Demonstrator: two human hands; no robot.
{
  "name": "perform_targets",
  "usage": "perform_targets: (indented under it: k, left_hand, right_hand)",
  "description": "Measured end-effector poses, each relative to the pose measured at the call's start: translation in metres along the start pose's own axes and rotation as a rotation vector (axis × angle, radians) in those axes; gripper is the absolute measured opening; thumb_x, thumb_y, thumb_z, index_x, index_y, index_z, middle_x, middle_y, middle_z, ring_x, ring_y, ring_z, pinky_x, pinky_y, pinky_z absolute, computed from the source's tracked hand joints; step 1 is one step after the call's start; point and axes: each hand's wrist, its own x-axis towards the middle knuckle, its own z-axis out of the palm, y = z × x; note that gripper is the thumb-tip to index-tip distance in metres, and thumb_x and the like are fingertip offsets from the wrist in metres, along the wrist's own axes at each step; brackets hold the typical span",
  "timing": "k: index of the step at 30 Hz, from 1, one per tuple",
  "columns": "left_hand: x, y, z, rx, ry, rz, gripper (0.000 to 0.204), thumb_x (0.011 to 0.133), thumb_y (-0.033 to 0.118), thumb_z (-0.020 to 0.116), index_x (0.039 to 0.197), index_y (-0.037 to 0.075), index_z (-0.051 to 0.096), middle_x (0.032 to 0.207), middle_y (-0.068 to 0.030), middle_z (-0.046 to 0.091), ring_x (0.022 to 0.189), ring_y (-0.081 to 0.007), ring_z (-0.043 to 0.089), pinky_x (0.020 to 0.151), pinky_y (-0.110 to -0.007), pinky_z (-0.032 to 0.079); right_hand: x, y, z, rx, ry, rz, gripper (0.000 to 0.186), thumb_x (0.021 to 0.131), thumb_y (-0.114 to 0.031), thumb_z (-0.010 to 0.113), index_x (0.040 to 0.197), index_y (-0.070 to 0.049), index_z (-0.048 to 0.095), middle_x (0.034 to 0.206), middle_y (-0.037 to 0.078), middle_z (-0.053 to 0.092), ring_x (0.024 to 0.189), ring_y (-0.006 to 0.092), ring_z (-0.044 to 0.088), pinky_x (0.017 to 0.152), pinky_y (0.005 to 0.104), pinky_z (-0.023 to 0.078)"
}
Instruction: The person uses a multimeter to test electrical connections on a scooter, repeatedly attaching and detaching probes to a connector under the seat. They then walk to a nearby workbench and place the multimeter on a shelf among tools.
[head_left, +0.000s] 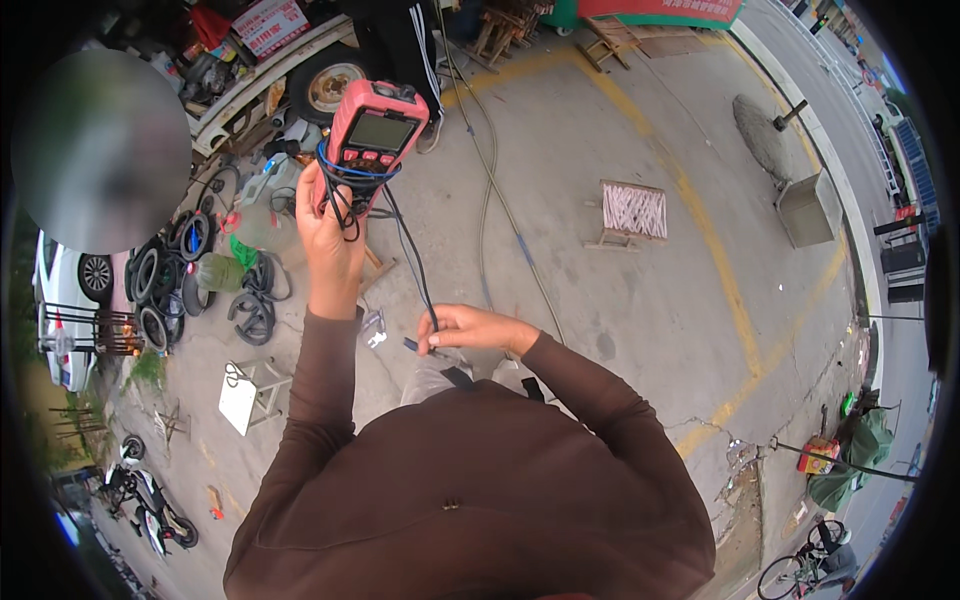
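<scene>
My left hand (328, 245) is raised and closed around the lower part of a pink-red handheld meter (378, 132), with a grey screen and buttons facing me. Blue and black leads (357, 172) are looped about the meter's lower half. From there a black cable (417, 262) hangs down to my right hand (478, 327), held low in front of my body. The fingers of that hand pinch the cable near its dark end (411, 344). What is fitted on that end is too small to make out.
A folding stool with a woven seat (634, 211) stands to the right, a white-topped stool (240, 397) with scissors to the left. Tyres (160, 275) and jugs lie at left. A hose (490, 165) crosses the ground ahead, near a person's legs (400, 50) and a vehicle wheel (330, 86).
</scene>
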Motion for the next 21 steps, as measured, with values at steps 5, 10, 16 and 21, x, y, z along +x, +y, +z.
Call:
perform_targets:
  k: [5, 10, 16, 21]
  left_hand:
    - [0.017, 0.001, -0.027, 0.448, 0.162, 0.042, 0.045, 0.086, 0.006, 0.069, 0.127, 0.003, 0.050, 0.111, -0.0033, 0.059, 0.095, -0.0109, 0.059, 0.080, -0.025, 0.047]
    - [0.043, -0.020, -0.080, 0.778, 0.147, -0.146, 0.044, 0.082, 0.006, 0.072, 0.123, 0.002, 0.054, 0.116, -0.0060, 0.058, 0.106, -0.0141, 0.057, 0.092, -0.030, 0.047]
    - [0.082, -0.067, -0.127, 0.473, -0.270, -0.790, 0.038, 0.082, 0.001, 0.074, 0.117, 0.003, 0.060, 0.104, -0.0025, 0.066, 0.094, -0.0122, 0.062, 0.081, -0.028, 0.052]
    - [0.137, -0.114, -0.134, 0.003, -0.666, -0.966, 0.050, 0.080, 0.012, 0.080, 0.124, 0.000, 0.059, 0.117, -0.0038, 0.063, 0.104, -0.0118, 0.059, 0.092, -0.028, 0.048]
  right_hand:
    - [0.004, -0.017, -0.059, -0.131, 0.041, 0.020, 0.016, 0.100, -0.012, 0.050, 0.111, -0.001, 0.054, 0.099, 0.004, 0.065, 0.097, 0.0133, 0.060, 0.089, 0.0285, 0.046]
    - [0.021, -0.134, -0.113, -0.491, -0.103, 0.302, 0.024, 0.103, -0.021, 0.046, 0.117, -0.003, 0.055, 0.089, 0.001, 0.065, 0.083, 0.0142, 0.060, 0.076, 0.0350, 0.049]
    - [0.099, -0.217, -0.171, -1.076, -0.302, 0.167, 0.022, 0.099, -0.014, 0.050, 0.115, -0.002, 0.057, 0.084, 0.011, 0.064, 0.081, 0.0271, 0.063, 0.074, 0.0407, 0.048]
    - [0.148, -0.249, -0.240, -0.914, -0.241, 0.223, 0.019, 0.096, -0.012, 0.057, 0.111, -0.001, 0.060, 0.086, 0.013, 0.065, 0.081, 0.0235, 0.063, 0.076, 0.0370, 0.049]
